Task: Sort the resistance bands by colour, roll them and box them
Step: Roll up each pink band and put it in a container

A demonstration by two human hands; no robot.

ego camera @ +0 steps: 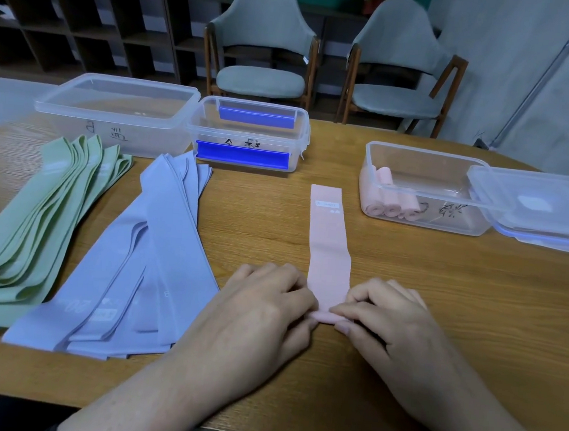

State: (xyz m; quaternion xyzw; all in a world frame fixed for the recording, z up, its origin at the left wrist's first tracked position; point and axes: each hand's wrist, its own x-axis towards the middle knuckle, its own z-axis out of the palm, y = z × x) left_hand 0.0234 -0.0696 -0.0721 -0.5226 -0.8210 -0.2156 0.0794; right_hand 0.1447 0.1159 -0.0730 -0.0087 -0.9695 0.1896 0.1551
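The pink band [330, 247] lay flat on the table [441, 297], running straight away from the person, and its near end was curled into a small roll between the two hands. The left hand [268, 303] pinched the roll's left side with curled fingers; the right hand [391, 317] pinched its right side the same way. Just left of the left hand sat a fanned pile of lilac bands [140, 271], and farther left a pile of green bands [35, 221]. Beyond the right hand, to its far right, stood an open box [426, 190] holding rolled pink bands [387, 203], its lid [545, 210] leaning against it. Two more clear boxes [188, 124] stood far ahead of the left hand.
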